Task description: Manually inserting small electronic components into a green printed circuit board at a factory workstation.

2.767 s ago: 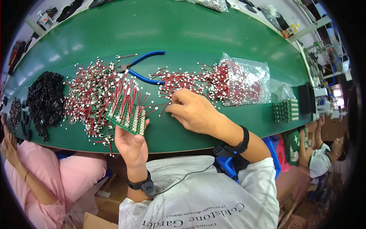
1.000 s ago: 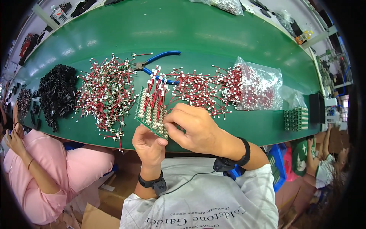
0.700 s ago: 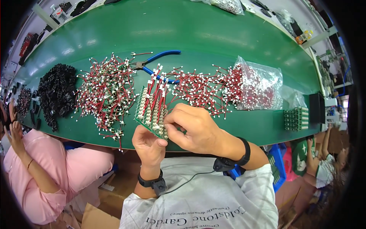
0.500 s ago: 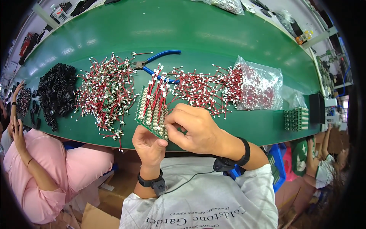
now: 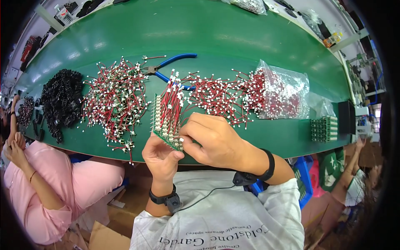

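My left hand (image 5: 161,160) is closed on the lower end of a green circuit board panel (image 5: 167,135), which stands tilted above the table edge. Rows of cream connectors cover its face, and thin pins stick out along its left side. Many red-and-black wire leads (image 5: 170,102) with white plugs rise from the connectors. At the panel's lower right, the fingers of my right hand (image 5: 212,137) are pinched together around a small wire lead, its white plug (image 5: 181,140) showing at the fingertips; the rest is hidden by the hand.
Blue-handled cutters (image 5: 166,68) lie behind the panel. Loose wire leads (image 5: 214,96) spread rightward to a clear plastic bag (image 5: 287,91). Leftward are a pile of wired small boards (image 5: 116,100) and black parts (image 5: 62,98). Stacked green panels (image 5: 324,129) stand right. A person in pink sits left.
The panel has turned slightly, so the pins along its left side show more and its wire leads look closer together. My right hand stays pinched at its lower right. The neighbour's hands moved.
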`<state>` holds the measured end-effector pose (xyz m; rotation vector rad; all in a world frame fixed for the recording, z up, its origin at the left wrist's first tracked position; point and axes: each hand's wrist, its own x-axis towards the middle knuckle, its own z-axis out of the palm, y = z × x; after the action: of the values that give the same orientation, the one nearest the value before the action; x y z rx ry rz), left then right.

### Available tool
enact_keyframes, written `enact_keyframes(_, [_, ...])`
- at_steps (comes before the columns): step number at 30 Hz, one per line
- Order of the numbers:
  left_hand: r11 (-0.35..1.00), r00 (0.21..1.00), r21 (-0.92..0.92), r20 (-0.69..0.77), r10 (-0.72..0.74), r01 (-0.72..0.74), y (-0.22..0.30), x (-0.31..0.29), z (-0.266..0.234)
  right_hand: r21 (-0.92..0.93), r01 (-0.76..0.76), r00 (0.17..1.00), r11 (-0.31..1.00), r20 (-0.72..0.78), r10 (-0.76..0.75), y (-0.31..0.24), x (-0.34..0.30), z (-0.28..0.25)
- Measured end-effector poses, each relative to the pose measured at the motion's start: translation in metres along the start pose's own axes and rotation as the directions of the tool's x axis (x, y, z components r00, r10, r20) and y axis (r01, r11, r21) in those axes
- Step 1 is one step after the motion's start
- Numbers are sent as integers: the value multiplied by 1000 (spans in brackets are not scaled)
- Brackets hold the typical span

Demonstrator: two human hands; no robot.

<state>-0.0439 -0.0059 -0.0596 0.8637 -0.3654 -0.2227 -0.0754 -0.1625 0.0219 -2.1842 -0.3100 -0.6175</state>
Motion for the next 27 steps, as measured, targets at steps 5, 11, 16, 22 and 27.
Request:
enact_keyframes(5, [1000, 1000, 15, 14, 7, -7, 4, 2, 1, -27, 62, 998, 998, 0, -62, -1, 1, 0])
enact_keyframes(11, [999, 999, -19, -14, -36, 36, 3, 1, 2, -87, 107, 994, 990, -3, -108, -1, -1, 3])
enact_keyframes(16, [999, 999, 9, 9, -39, 39, 11, 3, 0, -31, 71, 997, 997, 30, -70, 0, 3, -2])
enact_keyframes(22, [994, 998, 106, 55, -34, 28, 13, 2, -7, 12, 35, 996, 999, 88, -36, -1, 5, -1])
enact_keyframes(27, [993, 1000, 122, 18, -12, 9, 15, 5, -17, 10, 4, 994, 1000, 113, -5, 11, 11, -7])
